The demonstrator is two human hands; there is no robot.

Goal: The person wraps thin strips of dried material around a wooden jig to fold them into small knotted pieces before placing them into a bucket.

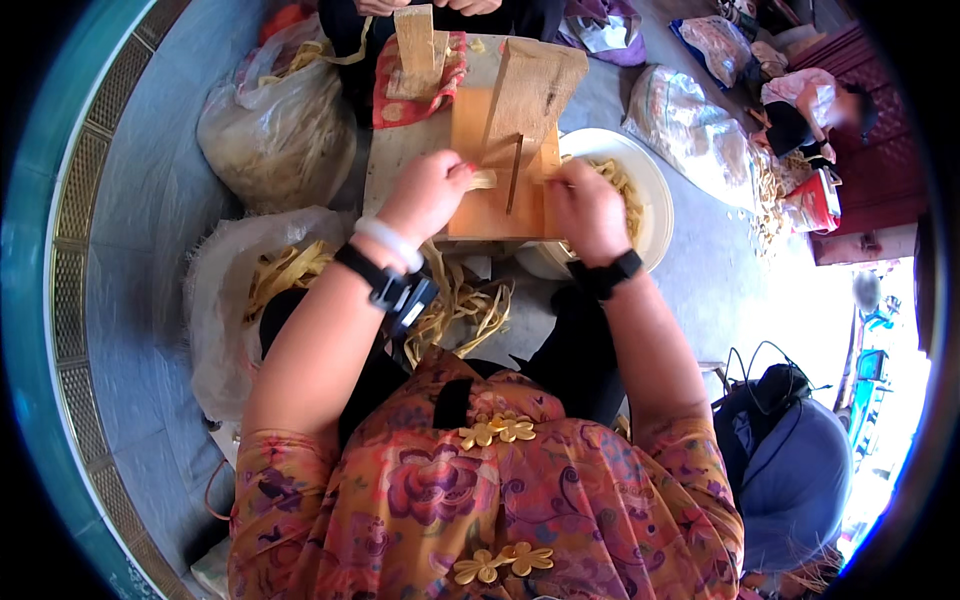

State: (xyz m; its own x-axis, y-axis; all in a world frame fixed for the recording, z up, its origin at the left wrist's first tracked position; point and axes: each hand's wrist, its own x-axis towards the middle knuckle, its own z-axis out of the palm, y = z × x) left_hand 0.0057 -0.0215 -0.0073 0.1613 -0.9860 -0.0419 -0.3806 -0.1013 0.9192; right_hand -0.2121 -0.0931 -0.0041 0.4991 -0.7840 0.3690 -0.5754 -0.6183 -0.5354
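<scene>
My left hand (pixel 431 193) is closed on a pale flat strip (pixel 482 180), whose end juts out from the fingers over an orange-brown wooden base board (pixel 480 214). From that board rises an upright wooden block (pixel 529 97), with a thin dark upright rod or blade (pixel 514 176) in front of it. My right hand (pixel 592 210), curled and slightly blurred, is at the board's right side, above a white basin (pixel 658 217) of pale strips (pixel 626 187). Whether its fingers hold anything is hidden. Both wrists wear black bands.
A second wooden block stand (pixel 420 52) sits on a red cloth (pixel 386 112), with another person's hands (pixel 469 6) behind it. Bags of strips (pixel 277 142) (pixel 217 322) line the left. Loose strips (pixel 457 300) hang below the board. A person (pixel 806 112) sits far right.
</scene>
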